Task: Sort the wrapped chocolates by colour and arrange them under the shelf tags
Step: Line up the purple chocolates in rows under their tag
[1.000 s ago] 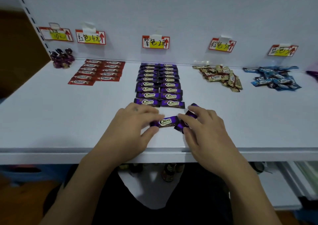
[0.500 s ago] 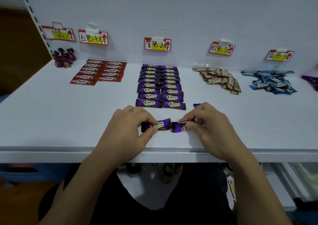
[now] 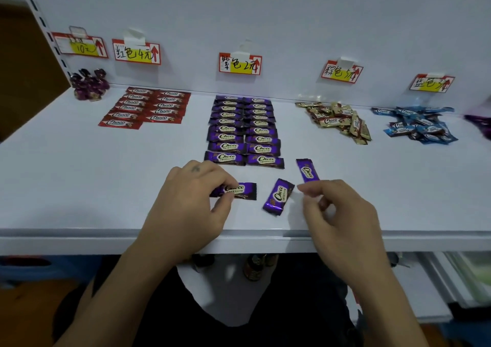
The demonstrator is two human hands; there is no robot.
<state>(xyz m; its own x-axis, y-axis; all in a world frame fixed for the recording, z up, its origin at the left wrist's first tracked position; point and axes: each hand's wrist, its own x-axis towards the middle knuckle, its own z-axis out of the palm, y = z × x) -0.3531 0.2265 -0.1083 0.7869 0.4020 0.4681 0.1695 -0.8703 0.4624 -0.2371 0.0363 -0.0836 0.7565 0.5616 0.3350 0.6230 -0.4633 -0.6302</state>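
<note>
My left hand (image 3: pixel 191 203) pinches a purple Choco chocolate (image 3: pixel 243 190) between thumb and fingers, just above the white shelf (image 3: pixel 79 187). My right hand (image 3: pixel 342 214) hovers beside it with loosely curled fingers and holds nothing. A second purple chocolate (image 3: pixel 278 196) lies free between the hands, tilted. A third (image 3: pixel 307 170) lies just beyond my right fingertips. Two neat columns of purple chocolates (image 3: pixel 243 131) sit under the purple tag (image 3: pixel 240 63).
Red chocolates (image 3: pixel 148 106) lie in rows under the red tag (image 3: pixel 136 52). A gold pile (image 3: pixel 340 121) and a blue pile (image 3: pixel 417 127) lie loose under their tags. Dark twisted candies (image 3: pixel 89 83) sit far left. The shelf's front edge (image 3: pixel 79 237) is near my wrists.
My right hand has let go of its purple chocolate, which now lies tilted on the shelf. My left hand still holds its piece, moved slightly left. The hands have drawn apart.
</note>
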